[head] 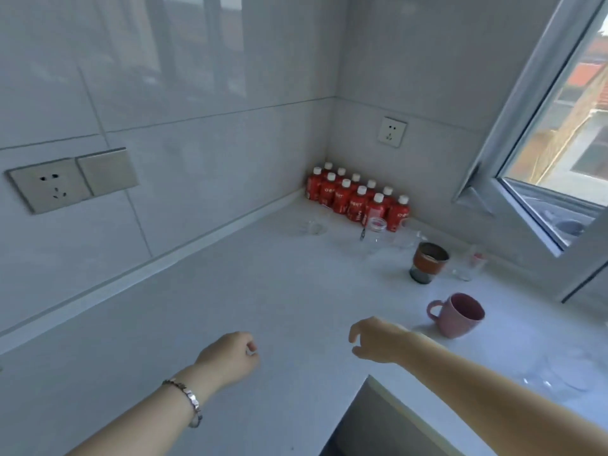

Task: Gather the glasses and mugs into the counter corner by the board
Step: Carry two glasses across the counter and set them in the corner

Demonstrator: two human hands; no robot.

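Observation:
A pink mug [459,315] stands on the white counter [263,291] at the right, handle pointing left. Behind it is a brown and dark banded cup [427,263]. Clear glasses stand further back: a jar-like glass [375,233], a low glass [312,227], one by the bottles [408,236] and a small one with a red mark [468,264]. More clear glassware [566,370] lies blurred at the right edge. My left hand [230,357] hovers over the counter with fingers curled and nothing in it. My right hand [378,339] is held open, left of the pink mug and apart from it.
Several red bottles with white caps [357,199] fill the far corner. An open window [543,126] swings in above the right counter. Wall sockets [65,184] sit on the left wall, with one socket [391,131] on the back wall. A dark cutout edge [378,422] lies below my right arm.

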